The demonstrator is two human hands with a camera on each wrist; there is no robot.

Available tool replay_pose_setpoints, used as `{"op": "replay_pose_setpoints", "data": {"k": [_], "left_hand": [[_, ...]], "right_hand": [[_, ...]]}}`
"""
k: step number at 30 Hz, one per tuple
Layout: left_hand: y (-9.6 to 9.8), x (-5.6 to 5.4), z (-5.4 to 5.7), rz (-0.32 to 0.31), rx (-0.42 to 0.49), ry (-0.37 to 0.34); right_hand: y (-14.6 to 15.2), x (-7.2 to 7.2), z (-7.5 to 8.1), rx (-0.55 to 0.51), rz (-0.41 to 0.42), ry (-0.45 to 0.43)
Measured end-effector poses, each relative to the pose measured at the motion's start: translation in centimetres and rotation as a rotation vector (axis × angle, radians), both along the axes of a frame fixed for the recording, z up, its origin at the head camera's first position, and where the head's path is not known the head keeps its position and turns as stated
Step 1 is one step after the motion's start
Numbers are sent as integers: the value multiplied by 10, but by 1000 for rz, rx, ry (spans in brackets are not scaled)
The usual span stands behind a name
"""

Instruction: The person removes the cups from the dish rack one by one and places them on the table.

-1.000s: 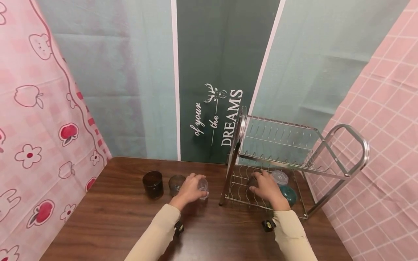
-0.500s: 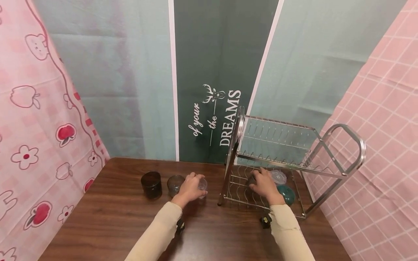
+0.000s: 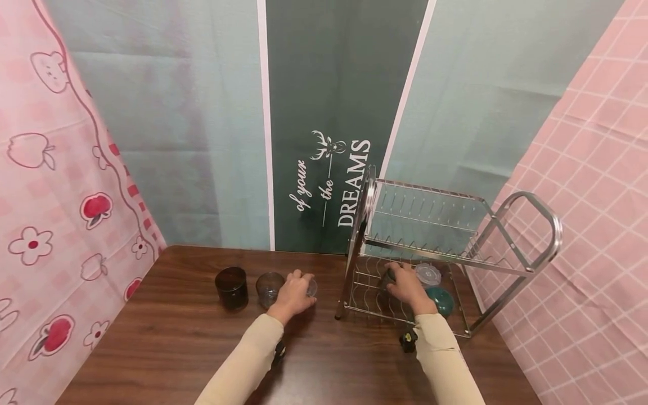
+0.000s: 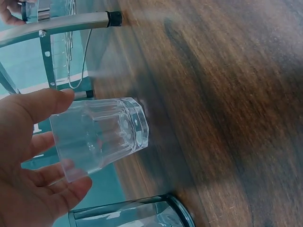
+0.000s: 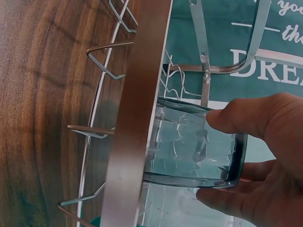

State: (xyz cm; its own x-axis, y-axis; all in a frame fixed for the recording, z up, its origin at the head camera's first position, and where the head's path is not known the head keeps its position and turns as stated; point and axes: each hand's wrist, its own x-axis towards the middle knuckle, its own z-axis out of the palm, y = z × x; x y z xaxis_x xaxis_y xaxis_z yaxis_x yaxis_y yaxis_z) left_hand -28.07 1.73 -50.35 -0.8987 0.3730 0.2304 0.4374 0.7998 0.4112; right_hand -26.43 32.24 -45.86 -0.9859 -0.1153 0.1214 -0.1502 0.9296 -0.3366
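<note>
A clear faceted cup [image 4: 102, 132] stands on its base at or just above the table, to the left of the rack. My left hand [image 3: 293, 295] holds it near the rim, thumb on one side and fingers on the other. Inside the rack's lower tier, my right hand [image 3: 408, 286] grips a smoky grey glass tumbler [image 5: 194, 144] near its thick base, which faces up. Its mouth end is partly hidden behind a rack bar. Beside that hand sit an overturned clear cup [image 3: 428, 275] and a teal glass [image 3: 440, 301].
The two-tier metal dish rack [image 3: 425, 247] stands on the right of the wooden table [image 3: 167, 337]. Left of my left hand are a lightly tinted glass [image 3: 269, 289] and a dark glass [image 3: 232, 288]. Curtains hang behind and at both sides.
The head view has shifted slightly, carrying the whole scene a little to the left. Both hands keep their holds, with little visible movement against the rack and table.
</note>
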Motion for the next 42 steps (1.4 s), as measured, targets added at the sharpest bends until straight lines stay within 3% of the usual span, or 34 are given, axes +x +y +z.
{"op": "replay_pose_setpoints", "data": {"k": [8, 14, 21, 25, 30, 33, 42], "left_hand": [[-4, -6, -3, 27, -37, 3], [-4, -7, -1, 5, -31, -3], [-11, -4, 16, -4, -12, -14], [-14, -3, 27, -19, -21, -6], [-12, -3, 33, -21, -31, 3], [-12, 1, 35, -29, -32, 21], [-18, 27, 39, -48, -50, 151]], "right_hand": [[-4, -1, -1, -21, -29, -8], [-2, -2, -2, -16, -35, -4], [-5, -3, 6, -18, -11, 35], [-7, -1, 16, -33, -40, 48], [-8, 1, 21, -32, -56, 57], [-9, 4, 24, -23, -48, 69], [-18, 27, 33, -47, -25, 141]]}}
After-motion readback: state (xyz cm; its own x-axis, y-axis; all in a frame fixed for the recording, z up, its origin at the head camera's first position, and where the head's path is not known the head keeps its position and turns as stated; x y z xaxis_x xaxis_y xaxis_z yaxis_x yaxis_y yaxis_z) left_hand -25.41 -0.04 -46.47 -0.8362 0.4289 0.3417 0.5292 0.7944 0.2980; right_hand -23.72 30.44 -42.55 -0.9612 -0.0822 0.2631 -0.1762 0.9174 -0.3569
